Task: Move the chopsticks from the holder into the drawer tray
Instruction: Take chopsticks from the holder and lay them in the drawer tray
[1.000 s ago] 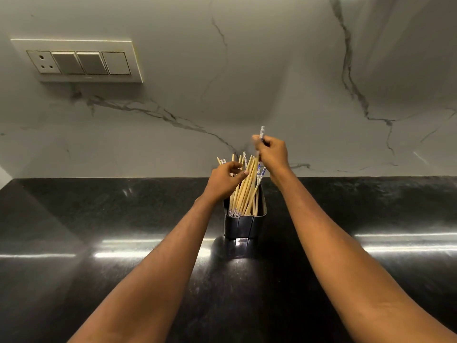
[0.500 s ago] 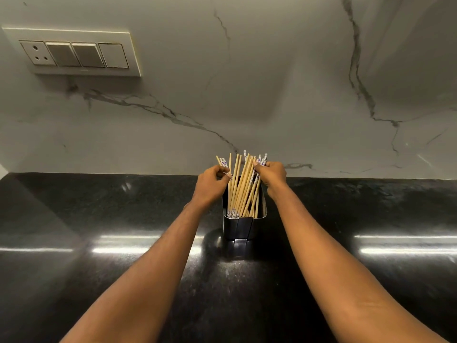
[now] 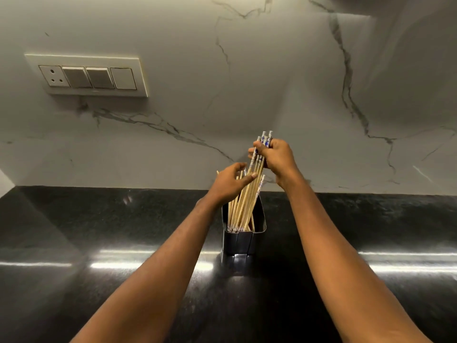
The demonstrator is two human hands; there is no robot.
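Observation:
A shiny metal holder (image 3: 243, 240) stands on the black countertop near the wall. Several bamboo chopsticks (image 3: 243, 201) with blue-and-white patterned tops lean in it. My right hand (image 3: 278, 158) grips a bunch of them by their tops, raised above the holder, with their lower ends still inside it. My left hand (image 3: 230, 183) is just left of the bundle, fingers spread and touching the sticks, with a few shorter-standing chopsticks behind it. The drawer tray is not in view.
The glossy black countertop (image 3: 123, 280) stretches left and right of the holder. A marble backsplash (image 3: 247, 82) rises behind it, with a switch and socket panel (image 3: 86, 76) at the upper left.
My right hand has closed on several chopsticks and lifted them upward out of the bunch. My left hand has opened and shifted up beside them.

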